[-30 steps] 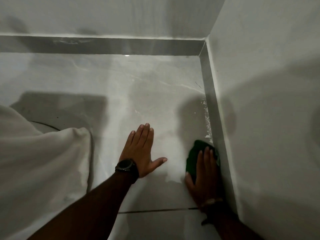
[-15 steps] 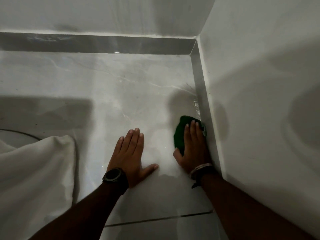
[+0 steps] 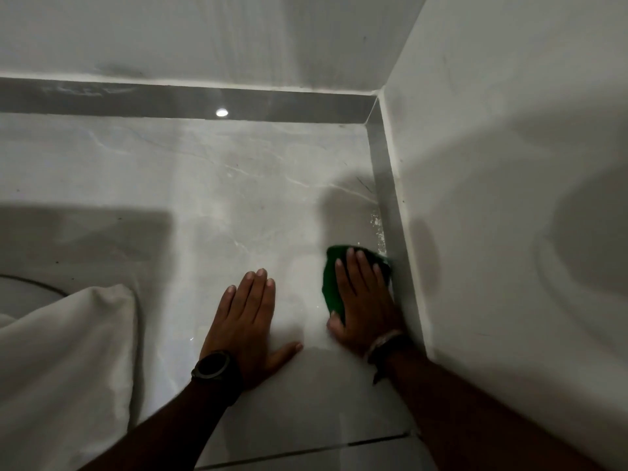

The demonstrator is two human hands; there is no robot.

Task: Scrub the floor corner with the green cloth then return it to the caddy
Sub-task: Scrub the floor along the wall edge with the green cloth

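Pressed flat beneath the right hand (image 3: 363,300), against the pale marble-look floor (image 3: 210,185): the green cloth (image 3: 331,283), bunched just beside the grey skirting (image 3: 390,212) at the foot of the right-hand wall (image 3: 509,164). Fingers extended over the cloth rather than curled round it, the grip a flat-palmed press, not a closed fist. Only the cloth's far edge and left side visible; the remainder hidden under the palm, its full size and fold impossible to make out. A pale bracelet (image 3: 384,339) at the right wrist, partly blurred, with a dark strap end hanging below it.

Left hand (image 3: 248,317) spread open on the floor nearby, palm down, thumb out to the right, holding nothing; a dark round wristwatch (image 3: 212,365) on the wrist, face unreadable. Both forearms dark, in shadow, cut off by the lower edge.

White specks (image 3: 377,222) scattered along the floor's edge just beyond the cloth, too small to identify. A bright round reflection (image 3: 221,112) in the skirting along the back wall. White fabric (image 3: 64,368) draped at lower left, cut off by the edge, its nature unclear. A thin dark curved line (image 3: 30,282) on the floor behind it, partly hidden. A dark grout line (image 3: 306,448) crossing the floor between the arms. Corner itself at upper right, well apart from the cloth.
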